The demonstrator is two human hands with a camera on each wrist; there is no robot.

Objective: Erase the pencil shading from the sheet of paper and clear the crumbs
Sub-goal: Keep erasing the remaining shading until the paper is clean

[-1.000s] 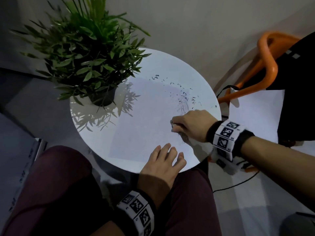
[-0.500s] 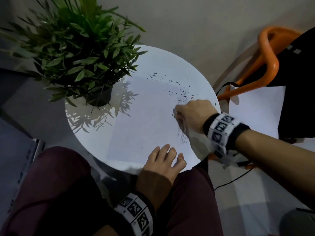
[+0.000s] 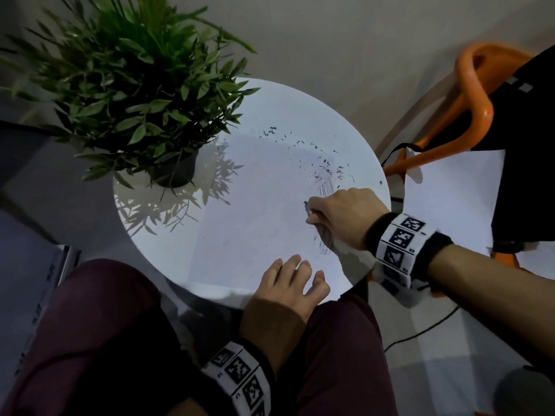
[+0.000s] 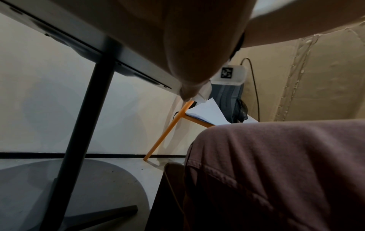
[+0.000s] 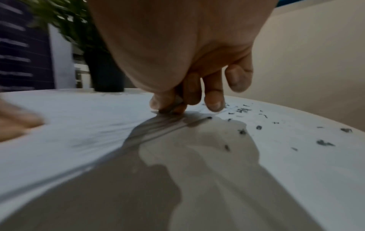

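I see the round white counter (image 3: 168, 247) with the white sheet of paper (image 3: 255, 223) lying flat across its middle and reaching toward the near edge. The far left part of the counter is taken by a green leafy plant in a dark pot (image 3: 177, 172), so the free room lies along the far right edge and the centre. Dark eraser crumbs (image 3: 324, 166) are scattered near the far right edge, some on the paper and some on the bare counter. Grey pencil shading (image 3: 326, 189) shows just beyond my right hand (image 3: 342, 217), and more streaks show below it, toward the right edge.

My right hand's grip is tightly curled: thumb and fingers pinch a small eraser (image 5: 173, 104) whose tip touches the paper. The eraser is almost wholly hidden by the fingers (image 5: 214, 96), and the right wrist view is blurred. My left hand (image 3: 288, 283) lies flat with straight fingers, pressing the paper at the near edge of the counter. The left wrist view looks under the counter, so the left hand's fingertips are cut off there.
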